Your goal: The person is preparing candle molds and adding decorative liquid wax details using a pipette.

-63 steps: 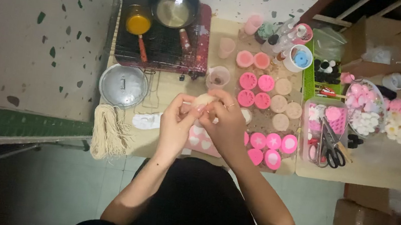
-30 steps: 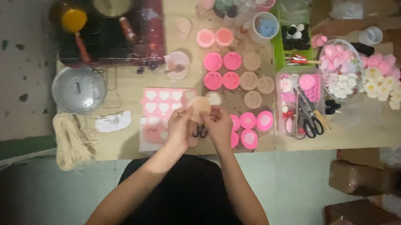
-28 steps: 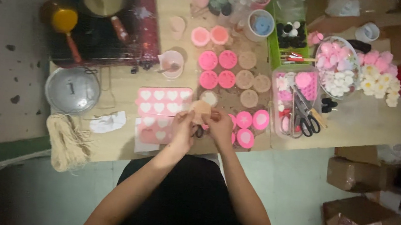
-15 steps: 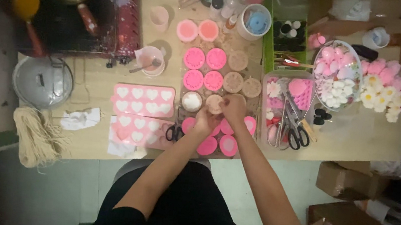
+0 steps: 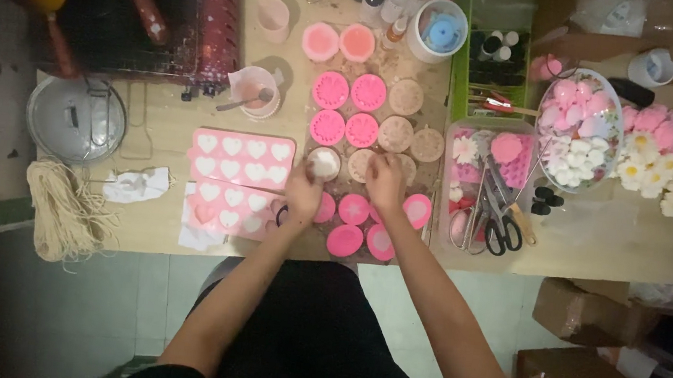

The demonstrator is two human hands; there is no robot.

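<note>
My left hand [image 5: 302, 192] reaches onto a small round mould filled with white [image 5: 324, 163], its fingers closed around the near rim. My right hand [image 5: 384, 183] rests with curled fingers on a beige round mould [image 5: 360, 164] beside it; whether it grips is unclear. Just in front of both hands lie pink round moulds [image 5: 353, 209]. Two pink heart-cavity trays [image 5: 240, 158] lie to the left of my left hand. More pink and beige round moulds [image 5: 345, 127] sit in rows behind.
A clear box holding scissors [image 5: 489, 223] stands right of my right hand, with a bowl of pink and white flower shapes [image 5: 578, 124] behind it. A red stove [image 5: 209, 14], a pot lid [image 5: 76, 119], a twine bundle [image 5: 64, 204] and a cup with a spoon [image 5: 253, 91] occupy the left.
Both hands carried the beige mould from in front of me forward and set it among the round moulds. My left hand then shifted left to the white-filled mould. The view swung left.
</note>
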